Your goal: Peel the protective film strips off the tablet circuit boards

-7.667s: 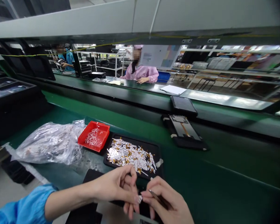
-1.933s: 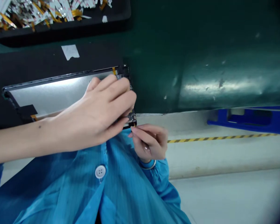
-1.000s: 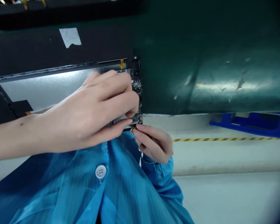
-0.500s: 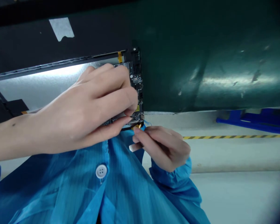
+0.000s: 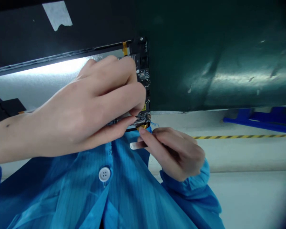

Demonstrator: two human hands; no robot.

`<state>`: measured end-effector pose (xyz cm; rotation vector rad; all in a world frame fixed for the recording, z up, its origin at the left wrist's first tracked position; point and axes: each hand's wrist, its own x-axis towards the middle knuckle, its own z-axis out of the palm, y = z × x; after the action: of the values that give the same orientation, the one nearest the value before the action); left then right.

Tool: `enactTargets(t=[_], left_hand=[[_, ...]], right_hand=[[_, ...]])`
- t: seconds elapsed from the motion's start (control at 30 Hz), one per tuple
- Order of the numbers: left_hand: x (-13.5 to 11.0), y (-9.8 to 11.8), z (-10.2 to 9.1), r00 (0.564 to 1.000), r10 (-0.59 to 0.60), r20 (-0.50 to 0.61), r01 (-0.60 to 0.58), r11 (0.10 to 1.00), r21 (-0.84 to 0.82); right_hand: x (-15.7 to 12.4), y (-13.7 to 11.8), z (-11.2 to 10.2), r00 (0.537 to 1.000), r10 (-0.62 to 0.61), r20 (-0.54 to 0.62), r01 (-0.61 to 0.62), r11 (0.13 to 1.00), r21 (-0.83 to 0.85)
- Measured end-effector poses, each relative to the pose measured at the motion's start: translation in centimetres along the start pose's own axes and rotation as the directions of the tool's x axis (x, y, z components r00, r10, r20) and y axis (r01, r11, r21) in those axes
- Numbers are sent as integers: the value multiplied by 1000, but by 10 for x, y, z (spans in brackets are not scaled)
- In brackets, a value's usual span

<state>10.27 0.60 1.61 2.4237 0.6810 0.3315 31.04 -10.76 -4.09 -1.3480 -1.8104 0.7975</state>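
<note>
- The left hand point(image 5: 85, 108) crosses the frame from the left edge, fingers curled over a flat black-framed device with a silver metal plate point(image 5: 43, 74); whether it grips anything beneath the fingers cannot be told.
- The right hand point(image 5: 177, 152), right of centre, is closed around a slim dark stick with a blunt white end point(image 5: 133, 145), one fingertip touching a shiny amber ribbon strip point(image 5: 145, 126).
- That strip sits at the device's lower right corner, beside the black printed circuit board point(image 5: 143, 76), which runs down the device's right end, partly covered by the left hand.
- The device lies left of centre on a matte black sheet point(image 5: 21, 38), below a torn whitish tape piece point(image 5: 57, 15) at upper left.
- The dark green bench point(image 5: 193, 54) fills the upper right.
</note>
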Motion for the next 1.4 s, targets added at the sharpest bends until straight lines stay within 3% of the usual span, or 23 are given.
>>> enactTargets(t=[0.1,0.2,0.3,0.4,0.6,0.83,0.97,1.17,1.4], left_hand=[[1,-1,0,1000,-9,-9,9,1000,13],[0,-2,0,1000,-11,2,11,999,41],[-3,-1,1,999,-19,35,16,997,80],[-5,0,2,998,-26,50,20,994,111],[-4,-3,4,999,19,27,-21,996,84],[-4,-5,2,1000,22,12,-23,995,96],[-5,-4,2,999,21,33,-24,994,106],[-4,-3,1,999,25,23,-27,993,114],[-3,-6,3,998,65,25,-67,994,88]], right_hand=[[3,-1,-2,987,-159,-25,159,987,0],[7,-9,-9,986,-137,97,140,990,-24],[9,-17,-14,976,-19,215,35,997,-71],[8,-14,-10,988,40,149,-36,999,-31],[-1,2,-3,996,-26,89,23,999,37],[5,3,-7,968,-234,87,243,963,-112],[9,4,-1,956,-291,-20,286,949,-136],[12,2,-3,954,-301,-1,299,949,-102],[18,0,-19,937,-274,215,298,951,-86]])
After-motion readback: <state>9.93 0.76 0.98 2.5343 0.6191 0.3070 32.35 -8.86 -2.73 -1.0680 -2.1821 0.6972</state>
